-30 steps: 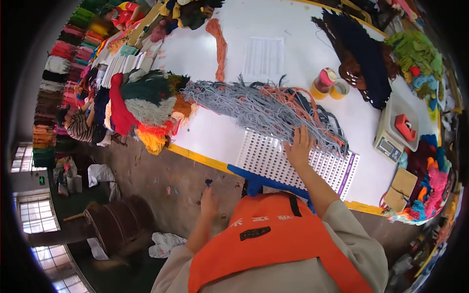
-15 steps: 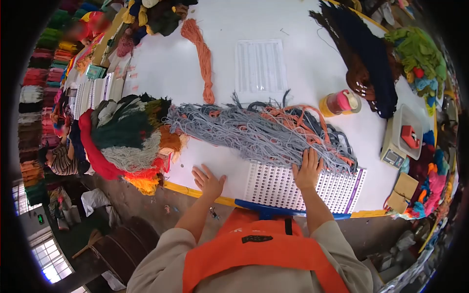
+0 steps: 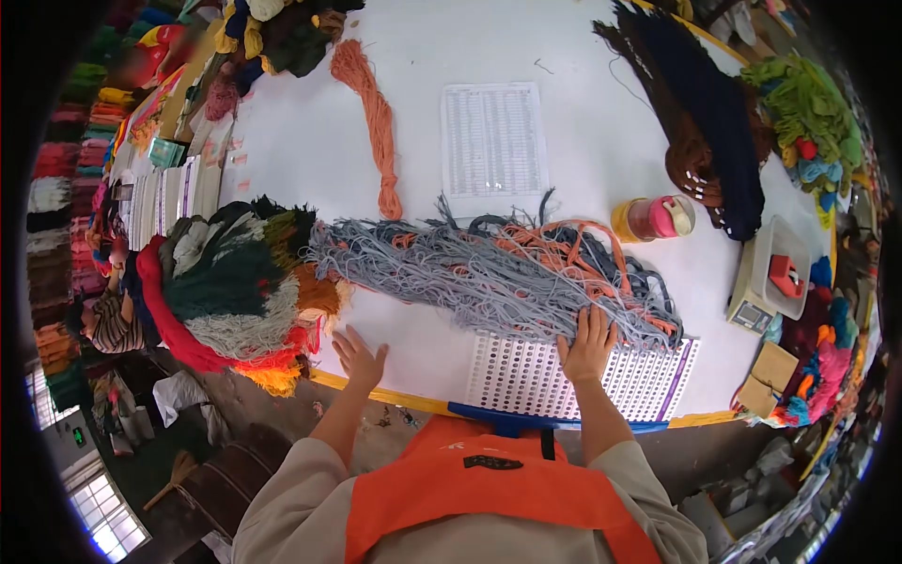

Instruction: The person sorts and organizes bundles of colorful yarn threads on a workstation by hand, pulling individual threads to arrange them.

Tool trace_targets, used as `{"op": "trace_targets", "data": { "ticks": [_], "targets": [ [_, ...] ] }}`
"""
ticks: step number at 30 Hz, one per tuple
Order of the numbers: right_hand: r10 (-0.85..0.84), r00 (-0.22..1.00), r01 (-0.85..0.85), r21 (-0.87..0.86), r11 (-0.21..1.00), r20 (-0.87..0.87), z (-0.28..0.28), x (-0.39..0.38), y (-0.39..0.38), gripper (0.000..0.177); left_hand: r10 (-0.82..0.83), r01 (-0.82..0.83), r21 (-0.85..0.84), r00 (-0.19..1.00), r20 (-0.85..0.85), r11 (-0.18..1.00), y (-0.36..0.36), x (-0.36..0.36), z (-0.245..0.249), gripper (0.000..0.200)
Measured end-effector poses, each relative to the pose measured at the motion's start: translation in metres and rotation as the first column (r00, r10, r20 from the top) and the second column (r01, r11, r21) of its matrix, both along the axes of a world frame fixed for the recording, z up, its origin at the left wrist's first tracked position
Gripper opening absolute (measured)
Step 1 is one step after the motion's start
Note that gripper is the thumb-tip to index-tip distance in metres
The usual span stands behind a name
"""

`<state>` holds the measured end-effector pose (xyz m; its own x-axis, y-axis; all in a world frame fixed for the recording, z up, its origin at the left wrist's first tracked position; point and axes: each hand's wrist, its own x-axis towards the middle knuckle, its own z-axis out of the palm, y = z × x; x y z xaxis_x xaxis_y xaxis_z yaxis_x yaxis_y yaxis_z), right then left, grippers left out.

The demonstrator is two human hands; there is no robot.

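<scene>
My left hand (image 3: 359, 364) rests near the table's front edge, fingers spread, with nothing in it. To its left is a pile of multicoloured yarn (image 3: 230, 291) in green, grey, red and orange. A long tangled bundle of grey and orange yarn (image 3: 470, 275) lies across the table in front of me. My right hand (image 3: 588, 346) lies flat at the bundle's lower edge, fingers apart, over a white perforated board (image 3: 526, 374). An orange skein (image 3: 373, 122) and a printed sheet (image 3: 494, 139) lie beyond the bundle.
A jar with a pink lid (image 3: 655, 218), a scale with a tray (image 3: 772, 273), dark yarn (image 3: 719, 122) and green yarn (image 3: 806, 108) are on the right. A co-worker in a striped top (image 3: 116, 321) is at the left, by shelves of yarn (image 3: 49, 235).
My left hand has moved left across the table, closer to the multicoloured pile. My right hand stays at the bundle's lower edge. The view has shifted slightly.
</scene>
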<state>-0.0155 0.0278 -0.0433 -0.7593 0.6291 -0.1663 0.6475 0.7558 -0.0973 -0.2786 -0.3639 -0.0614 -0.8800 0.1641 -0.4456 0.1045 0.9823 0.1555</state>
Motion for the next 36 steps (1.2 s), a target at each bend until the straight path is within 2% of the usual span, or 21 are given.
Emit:
{"op": "trace_targets", "data": {
  "ticks": [1, 3, 6, 10, 14, 16, 17, 18, 19, 21, 23, 25, 26, 27, 29, 31, 32, 33, 34, 36],
  "targets": [
    [0.000, 1.000, 0.000, 0.002, 1.000, 0.001, -0.001, -0.002, 0.002, 0.073, 0.000, 0.000, 0.002, 1.000, 0.001, 1.000, 0.002, 0.001, -0.007, 0.103],
    [-0.004, 1.000, 0.004, -0.005, 1.000, -0.003, -0.001, -0.001, 0.001, 0.072, 0.022, -0.019, -0.142, 1.000, 0.014, 0.990, 0.008, 0.008, -0.012, 0.101],
    [0.007, 1.000, -0.007, -0.010, 1.000, -0.029, -0.001, 0.000, 0.002, 0.071, -0.053, 0.056, -0.143, 0.998, 0.020, 0.988, -0.002, 0.008, -0.011, 0.099],
    [0.014, 1.000, -0.014, 0.018, 1.000, -0.019, -0.004, 0.000, 0.000, 0.072, -0.019, 0.033, -0.144, 0.995, 0.093, 0.989, -0.002, 0.005, -0.010, 0.099],
    [-0.045, 0.999, 0.044, -0.052, 0.998, -0.020, -0.001, 0.000, 0.001, 0.073, -0.074, 0.102, -0.192, 0.986, 0.147, 0.976, 0.010, -0.007, 0.010, 0.102],
    [-0.069, 0.998, 0.068, -0.078, 0.995, 0.000, 0.006, -0.009, -0.004, 0.074, -0.390, 0.389, -0.035, 0.920, -0.022, 0.920, -0.029, -0.018, 0.001, 0.090],
    [-0.031, 0.999, 0.031, -0.051, 0.998, -0.009, 0.004, -0.008, -0.006, 0.075, -0.311, 0.302, 0.180, 0.950, 0.025, 0.936, -0.035, -0.033, 0.022, 0.074],
    [0.025, 0.996, -0.023, 0.020, 1.000, -0.088, -0.005, -0.002, -0.007, 0.075, -0.243, 0.242, 0.230, 0.970, -0.026, 0.943, -0.036, -0.045, 0.049, 0.058],
    [0.061, 0.984, -0.045, 0.100, 0.994, -0.167, -0.013, 0.002, -0.008, 0.076, -0.242, 0.284, 0.127, 0.932, -0.271, 0.950, -0.028, -0.051, 0.092, 0.045],
    [0.094, 0.981, -0.067, 0.160, 0.985, -0.167, -0.012, 0.001, -0.009, 0.075, -0.015, 0.125, 0.322, 0.946, -0.324, 0.938, -0.030, -0.081, 0.159, 0.026],
    [0.109, 0.980, -0.078, 0.185, 0.980, -0.165, -0.006, -0.001, -0.011, 0.068, 0.214, 0.055, 0.421, 0.798, -0.563, 0.905, -0.054, -0.115, 0.190, 0.015],
    [0.121, 0.982, -0.088, 0.210, 0.974, -0.148, -0.003, -0.003, -0.013, 0.064, 0.188, 0.082, 0.291, 0.592, -0.784, 0.953, -0.073, -0.156, 0.247, 0.010],
    [0.126, 0.981, -0.093, 0.210, 0.973, -0.150, -0.002, -0.004, -0.014, 0.064, 0.186, 0.155, 0.275, 0.428, -0.884, 0.949, -0.086, -0.180, 0.264, 0.013],
    [0.131, 0.978, -0.094, 0.220, 0.971, -0.160, -0.002, -0.004, -0.014, 0.064, 0.108, 0.120, 0.149, 0.292, -0.950, 0.982, -0.100, -0.202, 0.280, 0.021],
    [0.137, 0.973, -0.092, 0.229, 0.969, -0.188, -0.001, -0.004, -0.015, 0.063, 0.116, -0.052, 0.108, 0.172, -0.978, 0.993, -0.157, -0.267, 0.274, 0.041],
    [0.137, 0.970, -0.091, 0.224, 0.970, -0.199, -0.002, -0.003, -0.016, 0.064, 0.503, -0.351, 0.392, 0.328, -0.800, 0.851, -0.177, -0.313, 0.270, 0.057],
    [0.141, 0.967, -0.093, 0.220, 0.971, -0.212, -0.002, -0.003, -0.015, 0.064, 0.577, -0.395, 0.425, 0.476, -0.663, 0.814, -0.166, -0.311, 0.282, 0.061],
    [0.129, 0.973, -0.087, 0.218, 0.972, -0.189, -0.002, -0.002, -0.015, 0.063, 0.628, -0.444, 0.447, 0.600, -0.496, 0.777, -0.151, -0.308, 0.299, 0.065],
    [0.124, 0.974, -0.080, 0.223, 0.972, -0.189, -0.003, -0.002, -0.015, 0.063, 0.487, -0.437, 0.246, 0.617, -0.618, 0.865, -0.138, -0.304, 0.310, 0.059],
    [0.133, 0.974, -0.093, 0.211, 0.973, -0.185, -0.004, 0.000, -0.014, 0.063, 0.599, -0.388, 0.481, 0.673, -0.435, 0.786, -0.160, -0.319, 0.304, 0.057]
  ]
}}
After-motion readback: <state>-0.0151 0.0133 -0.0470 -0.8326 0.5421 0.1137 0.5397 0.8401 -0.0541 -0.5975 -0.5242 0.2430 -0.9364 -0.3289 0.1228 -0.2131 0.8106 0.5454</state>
